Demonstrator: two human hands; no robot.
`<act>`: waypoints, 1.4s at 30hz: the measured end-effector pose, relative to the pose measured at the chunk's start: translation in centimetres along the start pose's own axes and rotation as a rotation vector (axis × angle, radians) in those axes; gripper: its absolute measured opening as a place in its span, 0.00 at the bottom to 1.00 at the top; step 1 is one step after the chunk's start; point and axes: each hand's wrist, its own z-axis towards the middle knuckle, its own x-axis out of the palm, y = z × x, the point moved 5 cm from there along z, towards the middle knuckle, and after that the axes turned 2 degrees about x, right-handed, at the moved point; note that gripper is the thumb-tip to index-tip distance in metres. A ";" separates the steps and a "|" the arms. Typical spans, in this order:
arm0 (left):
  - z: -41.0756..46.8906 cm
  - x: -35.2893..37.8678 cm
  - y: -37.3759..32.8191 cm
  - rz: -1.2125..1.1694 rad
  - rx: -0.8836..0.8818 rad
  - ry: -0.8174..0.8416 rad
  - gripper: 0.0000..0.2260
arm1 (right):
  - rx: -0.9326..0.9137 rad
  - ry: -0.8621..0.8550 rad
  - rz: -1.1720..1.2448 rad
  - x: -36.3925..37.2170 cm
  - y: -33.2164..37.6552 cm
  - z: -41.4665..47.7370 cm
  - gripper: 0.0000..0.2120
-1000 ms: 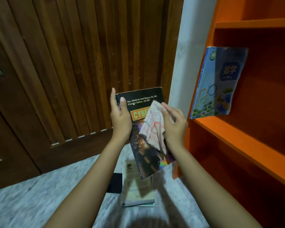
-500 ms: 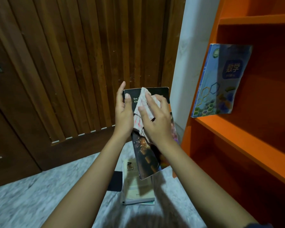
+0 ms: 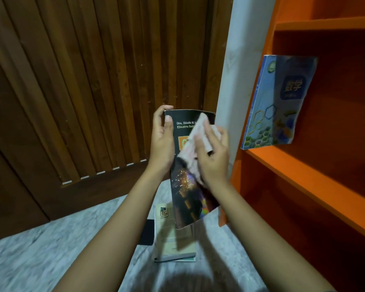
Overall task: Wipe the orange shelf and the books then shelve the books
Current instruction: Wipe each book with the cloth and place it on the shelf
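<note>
My left hand [image 3: 162, 142] grips the upper left edge of a dark paperback book [image 3: 190, 199], held upright in front of me. My right hand [image 3: 214, 159] presses a white and pink cloth [image 3: 198, 142] flat against the book's cover, near its top. The cloth hides most of the orange title box. A blue textbook [image 3: 280, 102] leans upright on the orange shelf [image 3: 303, 178] at the right. On the floor below the held book lies a small stack of books [image 3: 173, 239].
A brown slatted wooden door [image 3: 93, 91] fills the left and middle. A white wall strip [image 3: 234, 70] stands between door and shelf. A small black object [image 3: 147, 232] lies on the grey marbled floor [image 3: 51, 249] beside the stack.
The cloth under my right hand moved from the cover's middle up and left to the top, then slid slightly right. My left hand shifted its grip higher on the book.
</note>
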 end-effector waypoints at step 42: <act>2.2 4.5 -1.5 -0.148 0.072 0.035 0.10 | 0.560 0.147 0.497 -8.3 -8.8 -0.2 0.22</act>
